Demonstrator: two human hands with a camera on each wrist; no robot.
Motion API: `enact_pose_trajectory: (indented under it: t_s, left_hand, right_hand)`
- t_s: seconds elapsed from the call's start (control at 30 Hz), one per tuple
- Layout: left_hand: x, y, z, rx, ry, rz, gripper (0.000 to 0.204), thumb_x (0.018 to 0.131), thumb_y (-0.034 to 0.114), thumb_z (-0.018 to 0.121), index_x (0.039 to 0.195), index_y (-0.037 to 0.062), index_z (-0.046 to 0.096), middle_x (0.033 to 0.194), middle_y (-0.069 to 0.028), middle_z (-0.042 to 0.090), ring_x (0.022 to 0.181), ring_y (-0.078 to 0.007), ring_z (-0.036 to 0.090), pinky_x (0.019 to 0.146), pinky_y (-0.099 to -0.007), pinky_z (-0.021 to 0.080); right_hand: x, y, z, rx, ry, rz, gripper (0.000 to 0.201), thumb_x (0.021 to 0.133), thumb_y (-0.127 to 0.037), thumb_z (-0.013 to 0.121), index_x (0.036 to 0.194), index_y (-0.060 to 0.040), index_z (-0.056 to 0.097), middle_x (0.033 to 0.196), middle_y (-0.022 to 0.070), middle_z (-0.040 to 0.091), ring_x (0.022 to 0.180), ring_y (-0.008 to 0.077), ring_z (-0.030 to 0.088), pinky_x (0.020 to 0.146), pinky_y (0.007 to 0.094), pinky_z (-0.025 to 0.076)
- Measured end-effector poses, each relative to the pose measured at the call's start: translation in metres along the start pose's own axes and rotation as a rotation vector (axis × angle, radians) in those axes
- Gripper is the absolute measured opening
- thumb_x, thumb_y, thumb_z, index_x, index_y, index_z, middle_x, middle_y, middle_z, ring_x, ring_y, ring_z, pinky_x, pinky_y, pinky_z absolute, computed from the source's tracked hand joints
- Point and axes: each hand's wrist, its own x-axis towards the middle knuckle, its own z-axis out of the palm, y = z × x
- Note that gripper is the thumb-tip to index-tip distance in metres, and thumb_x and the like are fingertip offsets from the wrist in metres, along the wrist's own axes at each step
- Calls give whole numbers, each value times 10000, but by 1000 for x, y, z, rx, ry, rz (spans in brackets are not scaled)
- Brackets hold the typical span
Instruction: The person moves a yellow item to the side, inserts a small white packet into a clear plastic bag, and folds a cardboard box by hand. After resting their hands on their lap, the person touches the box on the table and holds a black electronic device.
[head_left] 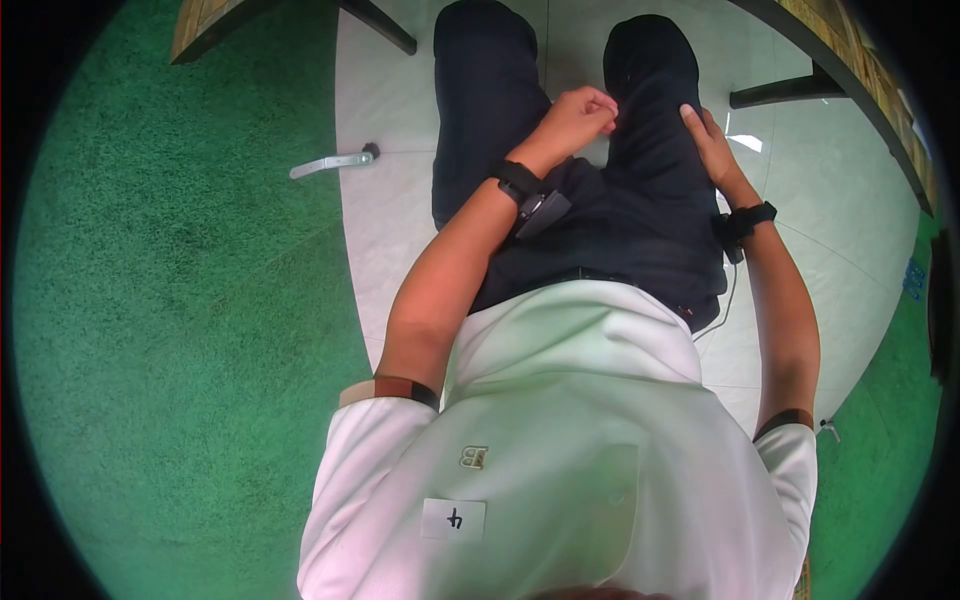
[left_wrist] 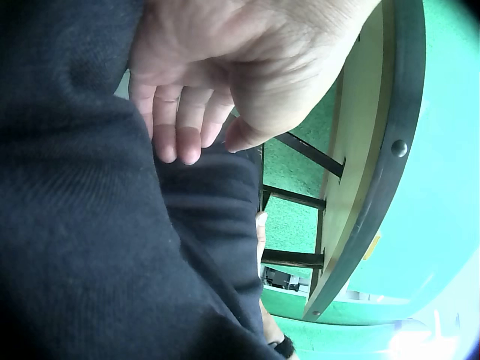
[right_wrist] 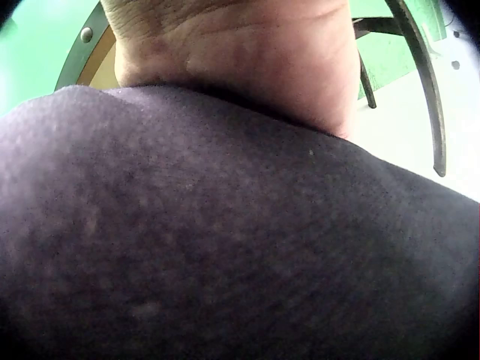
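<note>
Both hands are without any object. My left hand [head_left: 575, 124] hangs over the inner side of the left thigh of the dark trousers [head_left: 484, 90], its fingers loosely curled. The left wrist view shows that hand [left_wrist: 225, 67] from the palm side, fingers bent and holding nothing, above the trousers [left_wrist: 82, 195]. My right hand [head_left: 712, 150] rests along the outer side of the right thigh, fingers extended. In the right wrist view only the palm and wrist part of the right hand [right_wrist: 247, 60] shows against the trousers [right_wrist: 225, 232]; its fingers are hidden.
Wooden table edges with dark rims stand ahead at the left [head_left: 215, 25] and right [head_left: 860, 60]. A metal lever with a black knob [head_left: 335, 164] is at the left. Pale tiles [head_left: 390, 200] lie between areas of green carpet [head_left: 180, 250]. A thin cable [head_left: 729, 300] hangs below the right wrist.
</note>
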Motion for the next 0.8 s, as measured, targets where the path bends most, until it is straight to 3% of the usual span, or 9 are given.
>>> enact_pose_trajectory:
  t_s: [0.8]
  left_hand:
    - [-1, 2, 1, 15, 5, -12, 260, 953, 151, 582, 1144, -21, 620, 961, -90, 680, 906, -160, 658, 825, -289, 522]
  right_hand:
    - [2, 4, 0, -10, 3, -13, 813, 952, -635, 481, 1395, 45, 471, 1357, 255, 556, 1309, 333, 499, 1106, 357, 341]
